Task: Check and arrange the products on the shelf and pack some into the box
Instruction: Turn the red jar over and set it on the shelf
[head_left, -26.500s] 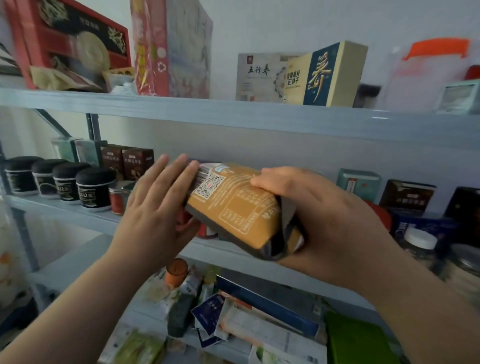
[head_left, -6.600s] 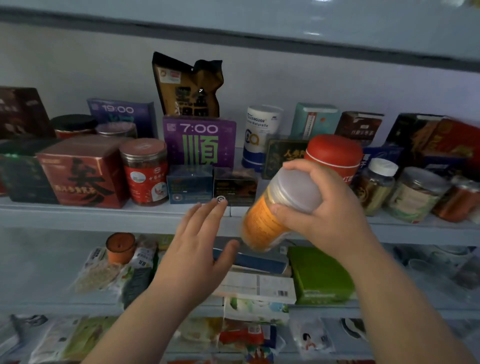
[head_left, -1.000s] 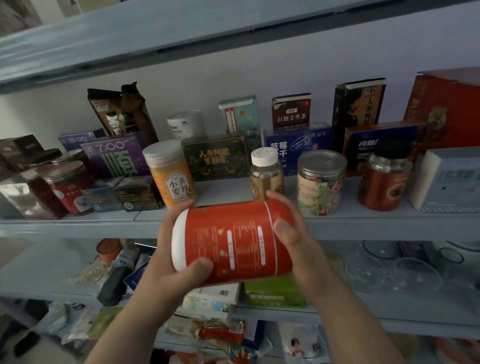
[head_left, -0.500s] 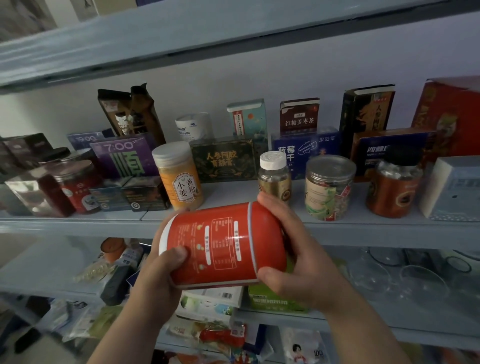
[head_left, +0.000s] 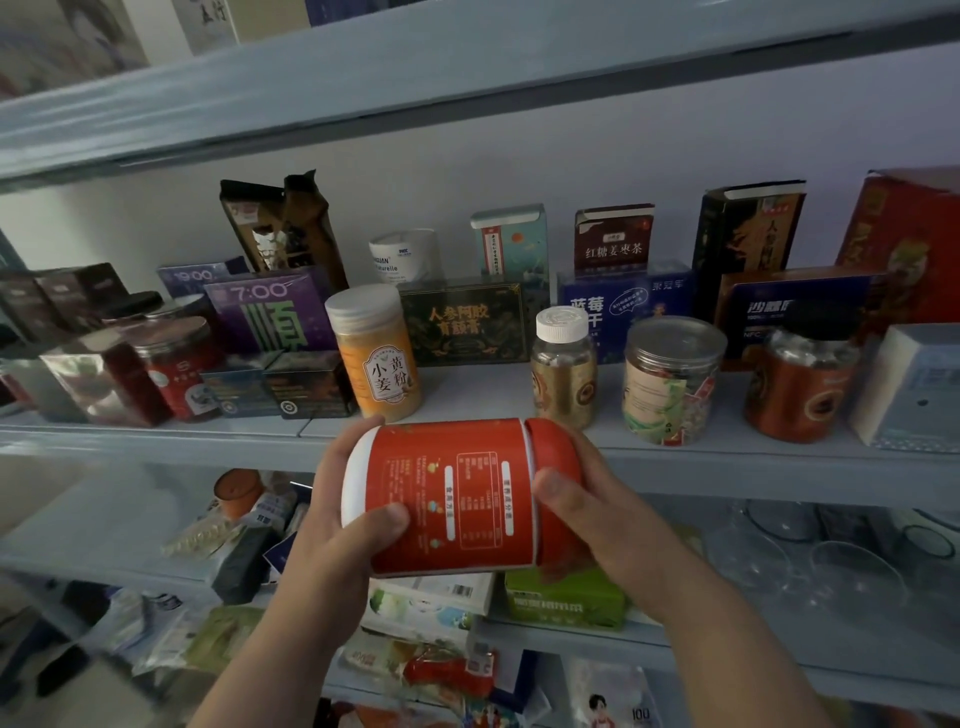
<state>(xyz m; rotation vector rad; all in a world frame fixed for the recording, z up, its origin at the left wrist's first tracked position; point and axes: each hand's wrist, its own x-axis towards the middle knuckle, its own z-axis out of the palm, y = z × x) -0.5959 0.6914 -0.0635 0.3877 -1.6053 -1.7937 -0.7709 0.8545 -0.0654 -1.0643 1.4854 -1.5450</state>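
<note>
A red canister (head_left: 457, 499) with a red lid lies on its side in front of the middle shelf (head_left: 727, 462), its printed label facing me. My left hand (head_left: 343, 525) grips its white bottom end, thumb on the label. My right hand (head_left: 587, 499) grips the lid end, thumb across the front. On the shelf just behind stands an orange ginger-powder jar (head_left: 376, 353) with a clear lid. No packing box is in view.
The middle shelf also carries a small white-capped bottle (head_left: 563, 364), a clear jar (head_left: 670, 379), a dark-lidded red jar (head_left: 800, 379), a purple 7:00 box (head_left: 272, 312), a white box (head_left: 914, 384) and more cartons behind. Packets (head_left: 436, 597) and clear glassware (head_left: 841, 566) fill the shelf below.
The red canister has turned in my hands, so a different part of its label faces me. Both hands kept their hold; the view has shifted slightly.
</note>
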